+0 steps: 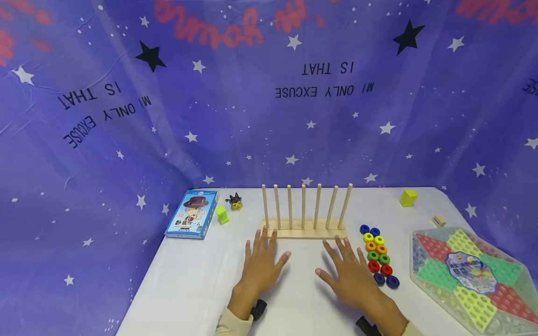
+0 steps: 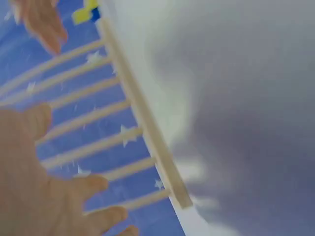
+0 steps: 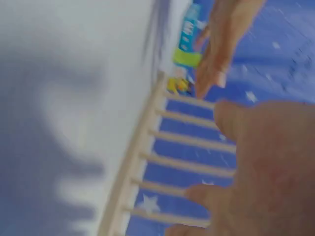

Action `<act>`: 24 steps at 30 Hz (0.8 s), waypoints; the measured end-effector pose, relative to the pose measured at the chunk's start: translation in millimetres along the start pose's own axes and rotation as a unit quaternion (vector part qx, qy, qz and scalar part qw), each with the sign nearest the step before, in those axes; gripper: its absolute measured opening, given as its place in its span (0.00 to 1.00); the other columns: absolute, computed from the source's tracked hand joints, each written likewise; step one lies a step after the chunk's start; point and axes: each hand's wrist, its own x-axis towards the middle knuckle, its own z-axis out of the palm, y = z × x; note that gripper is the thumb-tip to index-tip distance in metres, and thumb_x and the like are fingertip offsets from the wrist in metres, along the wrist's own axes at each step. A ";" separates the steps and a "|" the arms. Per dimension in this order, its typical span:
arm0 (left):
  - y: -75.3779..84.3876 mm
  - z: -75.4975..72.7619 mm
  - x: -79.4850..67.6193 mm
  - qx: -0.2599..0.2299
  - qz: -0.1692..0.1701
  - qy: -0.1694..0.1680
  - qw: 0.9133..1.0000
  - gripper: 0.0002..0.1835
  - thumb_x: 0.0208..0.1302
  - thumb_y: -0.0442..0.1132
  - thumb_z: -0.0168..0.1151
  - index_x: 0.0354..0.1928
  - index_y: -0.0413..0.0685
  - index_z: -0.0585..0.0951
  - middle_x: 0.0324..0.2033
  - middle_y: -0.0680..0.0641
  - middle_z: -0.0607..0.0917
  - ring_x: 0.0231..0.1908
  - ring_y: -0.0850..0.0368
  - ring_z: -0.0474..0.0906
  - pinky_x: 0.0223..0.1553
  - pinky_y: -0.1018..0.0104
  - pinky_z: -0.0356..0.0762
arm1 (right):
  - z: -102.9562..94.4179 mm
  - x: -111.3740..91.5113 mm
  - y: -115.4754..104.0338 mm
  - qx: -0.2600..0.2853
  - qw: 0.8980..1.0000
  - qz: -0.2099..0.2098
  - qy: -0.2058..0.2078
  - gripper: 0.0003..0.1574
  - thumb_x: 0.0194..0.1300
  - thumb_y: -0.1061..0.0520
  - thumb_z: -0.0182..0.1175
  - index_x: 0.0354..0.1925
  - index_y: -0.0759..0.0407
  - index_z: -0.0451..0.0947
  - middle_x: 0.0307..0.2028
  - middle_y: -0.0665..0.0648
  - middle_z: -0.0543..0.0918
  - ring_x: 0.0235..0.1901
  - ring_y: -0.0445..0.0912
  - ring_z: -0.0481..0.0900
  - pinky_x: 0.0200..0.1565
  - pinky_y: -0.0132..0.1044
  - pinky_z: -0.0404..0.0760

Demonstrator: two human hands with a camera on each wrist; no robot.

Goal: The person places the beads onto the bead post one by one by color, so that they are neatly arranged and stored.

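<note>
A wooden peg rack (image 1: 302, 232) with several upright dowels stands toward the back of the white table. My left hand (image 1: 261, 267) is held before its left end, fingers spread and nothing in them. My right hand (image 1: 350, 275) is held before the right end, also spread and holding nothing. Beside the right hand lie two columns of small rings in matching color pairs, among them yellow rings (image 1: 373, 238), green rings (image 1: 378, 257) and red rings (image 1: 380, 268). In the left wrist view the rack (image 2: 142, 115) lies beyond the left hand's fingers (image 2: 106, 216).
At the back left are a blue card-game box (image 1: 192, 214), a lime block (image 1: 222, 215) and a small dark-and-yellow figurine (image 1: 235, 201). On the right stand a yellow block (image 1: 408, 198), a small wooden piece (image 1: 438, 220) and a large star-patterned game board (image 1: 472, 275). A purple curtain (image 1: 269, 116) hangs behind.
</note>
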 end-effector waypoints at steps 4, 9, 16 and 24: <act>-29.3 -10.8 31.6 -0.134 -0.061 0.050 0.988 0.30 0.69 0.51 0.54 0.67 0.44 0.67 0.62 0.37 0.68 0.57 0.42 0.69 0.55 0.46 0.69 | -31.6 -8.1 22.9 0.068 0.996 0.043 0.041 0.45 0.66 0.31 0.49 0.71 0.54 0.58 0.65 0.66 0.64 0.63 0.62 0.63 0.59 0.63 0.63; -65.6 -2.2 61.6 -0.255 -0.082 0.027 0.963 0.22 0.66 0.38 0.57 0.62 0.42 0.72 0.46 0.37 0.74 0.39 0.47 0.72 0.42 0.54 0.72 | -54.9 -38.5 64.0 0.140 0.976 0.151 0.065 0.36 0.69 0.43 0.54 0.64 0.65 0.62 0.35 0.57 0.76 0.30 0.48 0.76 0.26 0.41 0.75; -88.4 13.5 74.7 -0.245 -0.064 -0.023 0.967 0.23 0.62 0.31 0.58 0.61 0.42 0.75 0.35 0.44 0.76 0.34 0.53 0.70 0.38 0.59 0.70 | -36.5 -68.2 101.8 0.188 0.948 0.247 -0.064 0.36 0.68 0.47 0.55 0.63 0.68 0.59 0.28 0.53 0.76 0.22 0.44 0.72 0.24 0.37 0.70; -83.3 19.2 78.2 -0.232 -0.030 -0.026 0.972 0.23 0.62 0.32 0.57 0.60 0.45 0.76 0.32 0.48 0.77 0.31 0.55 0.70 0.34 0.61 0.69 | -11.6 -72.8 110.9 0.195 0.932 0.294 -0.083 0.35 0.65 0.50 0.57 0.60 0.69 0.58 0.24 0.52 0.75 0.21 0.45 0.72 0.25 0.37 0.69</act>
